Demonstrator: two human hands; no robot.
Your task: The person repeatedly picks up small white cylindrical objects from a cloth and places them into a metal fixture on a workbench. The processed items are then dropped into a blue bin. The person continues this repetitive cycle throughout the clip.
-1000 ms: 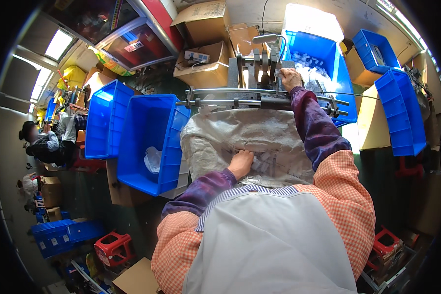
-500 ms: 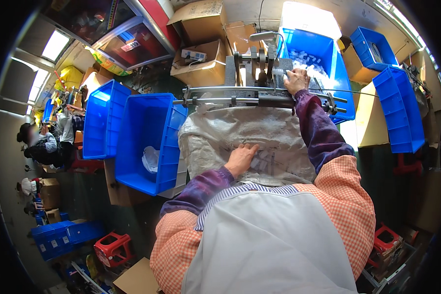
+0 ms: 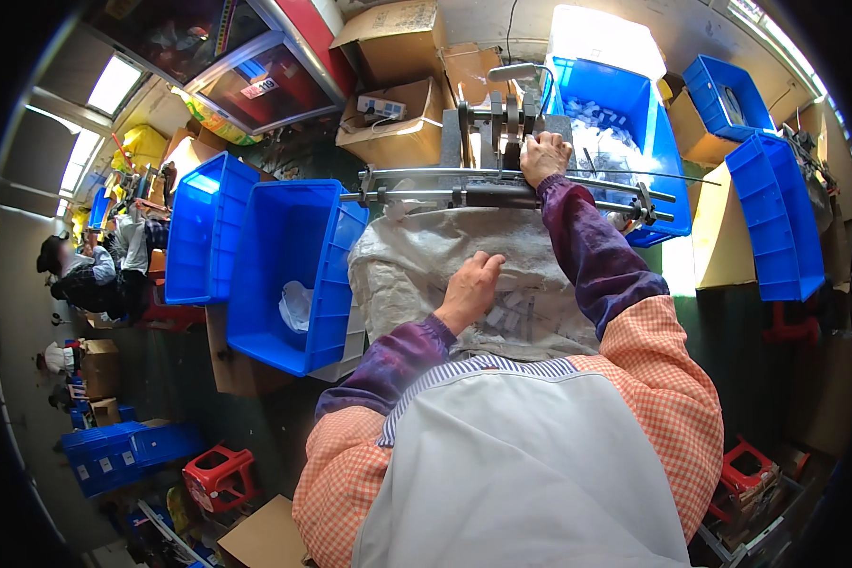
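My right hand (image 3: 545,158) is closed at a small bench machine with dark upright discs (image 3: 512,115), its fingers curled down beside them. Whatever those fingers grip is hidden beneath them. Just in front of that hand, metal rails (image 3: 417,174) run crosswise. Lower down, my left hand (image 3: 470,291) hovers over or rests on a pale woven sheet (image 3: 417,241) spread before my apron, its fingers drawn together. I cannot make out what they hold, if anything. Small clear pieces (image 3: 513,314) lie on the sheet beside that hand.
A blue bin (image 3: 667,204) heaped with clear pieces stands right of the machine. To the left, a deep blue bin (image 3: 284,222) holds a white bag (image 3: 296,305). Cardboard boxes (image 3: 393,142) stand behind. A thin rod (image 3: 653,176) sticks out rightward. Another person (image 3: 99,270) is at far left.
My right hand has shifted left along the machine, toward the discs. My left hand has risen slightly away from me, with its fingers drawn closer together.
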